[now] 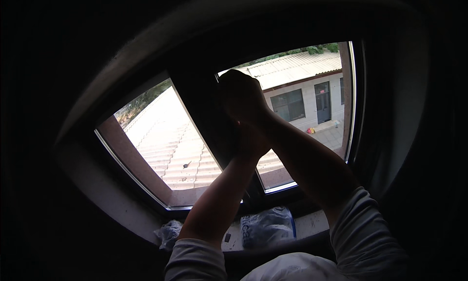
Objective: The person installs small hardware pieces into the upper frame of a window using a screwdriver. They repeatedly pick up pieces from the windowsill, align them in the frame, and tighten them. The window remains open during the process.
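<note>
Window frame (202,110), specifically its dark central post, runs from the upper middle of the frame down toward the lower middle, dividing two bright panes. Both hands are raised against it and show only as silhouettes. The right hand (241,95) sits highest, at the middle of the picture, laid on or against the post's right edge; whether its fingers are clenched or loose cannot be told in the backlight. The left hand (251,142) lies just below it, touching the right wrist or the post; its fingers are equally unreadable. Both forearms rise from the lower edge, with pale sleeves (363,227) pushed back toward the elbows.

Through the left pane (165,139) a corrugated roof shows; through the right pane (307,90) a pale building with a door and window. On the windowsill (312,222) at the lower middle lies a bluish plastic bag (268,227), with a smaller crumpled bag (168,232) to its left.
</note>
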Motion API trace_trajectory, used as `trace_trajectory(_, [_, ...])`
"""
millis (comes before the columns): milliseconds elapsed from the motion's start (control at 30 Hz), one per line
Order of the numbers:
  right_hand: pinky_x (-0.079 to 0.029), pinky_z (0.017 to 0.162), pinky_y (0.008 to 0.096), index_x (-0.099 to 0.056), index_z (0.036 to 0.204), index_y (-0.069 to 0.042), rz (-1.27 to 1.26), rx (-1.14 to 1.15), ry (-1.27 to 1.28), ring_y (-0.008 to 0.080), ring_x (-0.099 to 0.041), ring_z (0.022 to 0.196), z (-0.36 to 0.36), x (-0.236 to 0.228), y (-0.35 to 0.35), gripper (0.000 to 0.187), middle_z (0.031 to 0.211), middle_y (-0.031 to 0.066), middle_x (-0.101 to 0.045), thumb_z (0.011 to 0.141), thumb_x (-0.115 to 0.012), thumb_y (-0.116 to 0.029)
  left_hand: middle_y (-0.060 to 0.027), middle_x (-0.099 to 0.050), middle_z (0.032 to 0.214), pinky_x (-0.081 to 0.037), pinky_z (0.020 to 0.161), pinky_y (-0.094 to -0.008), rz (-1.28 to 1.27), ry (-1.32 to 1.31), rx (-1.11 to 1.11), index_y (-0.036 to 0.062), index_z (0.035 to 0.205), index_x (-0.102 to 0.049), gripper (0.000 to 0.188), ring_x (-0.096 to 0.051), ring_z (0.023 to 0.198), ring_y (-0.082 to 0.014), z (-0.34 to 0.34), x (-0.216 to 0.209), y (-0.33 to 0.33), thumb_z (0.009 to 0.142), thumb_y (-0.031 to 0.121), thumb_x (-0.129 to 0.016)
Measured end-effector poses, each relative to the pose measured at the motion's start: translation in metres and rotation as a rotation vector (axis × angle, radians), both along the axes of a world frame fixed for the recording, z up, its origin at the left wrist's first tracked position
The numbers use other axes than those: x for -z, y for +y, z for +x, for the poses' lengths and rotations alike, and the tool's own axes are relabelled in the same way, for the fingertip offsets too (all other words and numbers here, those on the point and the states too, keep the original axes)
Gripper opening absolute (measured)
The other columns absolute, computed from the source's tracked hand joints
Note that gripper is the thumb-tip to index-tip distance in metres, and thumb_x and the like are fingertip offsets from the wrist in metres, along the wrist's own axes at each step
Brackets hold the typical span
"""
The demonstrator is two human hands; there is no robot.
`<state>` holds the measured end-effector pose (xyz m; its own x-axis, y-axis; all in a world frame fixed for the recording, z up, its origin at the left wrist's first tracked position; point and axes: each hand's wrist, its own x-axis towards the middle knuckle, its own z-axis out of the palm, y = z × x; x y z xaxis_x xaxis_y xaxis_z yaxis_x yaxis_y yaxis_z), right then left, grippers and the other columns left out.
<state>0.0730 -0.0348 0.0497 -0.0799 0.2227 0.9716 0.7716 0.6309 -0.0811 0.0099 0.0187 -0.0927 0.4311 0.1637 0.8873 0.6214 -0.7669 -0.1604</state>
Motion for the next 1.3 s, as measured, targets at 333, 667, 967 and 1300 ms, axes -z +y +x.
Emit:
trace_trajectory(333, [-0.024, 0.116, 0.0612, -0.049, 0.145, -0.008, 0.167, 0.419, 0.116, 0.0363, -0.033, 0.147, 0.122, 0.137, -0.02, 0.058, 0.156, 0.0209, -0.037, 0.09, -0.067, -0.017, -0.0375, -0.007, 0.16, -0.016, 0.117, -0.0695, 0.12, 0.053, -0.342, -0.0126, 0.151, -0.017, 0.116, -0.004, 0.152, -0.0525, -0.018, -0.045, -0.059, 0.079, 0.052, -0.08])
trace_trajectory(667, [-0.021, 0.117, 0.0673, -0.03, 0.159, -0.014, -0.079, 0.343, -0.052, 0.0344, -0.019, 0.155, 0.132, 0.176, -0.042, 0.1, 0.166, 0.0187, -0.019, 0.078, -0.085, -0.033, -0.012, -0.063, 0.123, -0.051, 0.097, -0.0432, 0.411, 0.311, -0.339, -0.0001, 0.112, -0.066, 0.038, -0.061, 0.113, -0.0259, -0.079, -0.14, -0.087, 0.085, 0.023, -0.076])
trace_trajectory(967, [-0.021, 0.117, 0.0672, -0.029, 0.16, -0.02, -0.077, 0.393, -0.055, 0.0345, -0.017, 0.155, 0.131, 0.201, -0.037, 0.097, 0.167, 0.0171, -0.018, 0.081, -0.083, -0.033, -0.0178, -0.064, 0.125, -0.051, 0.086, -0.0406, 0.588, 0.237, -0.303, 0.0033, 0.125, -0.066, 0.058, -0.062, 0.101, -0.0297, -0.069, -0.117, -0.06, 0.078, 0.031, -0.084])
trace_trajectory(1300, [-0.03, 0.121, 0.0469, -0.047, 0.15, -0.005, -0.254, 0.325, -0.152, 0.0406, -0.028, 0.15, 0.111, 0.258, -0.07, 0.072, 0.16, 0.0251, -0.03, 0.082, -0.07, -0.012, -0.0234, -0.06, 0.131, -0.036, 0.115, -0.0532, 0.568, 0.232, -0.268, -0.002, 0.12, -0.065, 0.05, -0.056, 0.125, -0.0373, -0.074, -0.114, -0.067, 0.079, 0.024, -0.071])
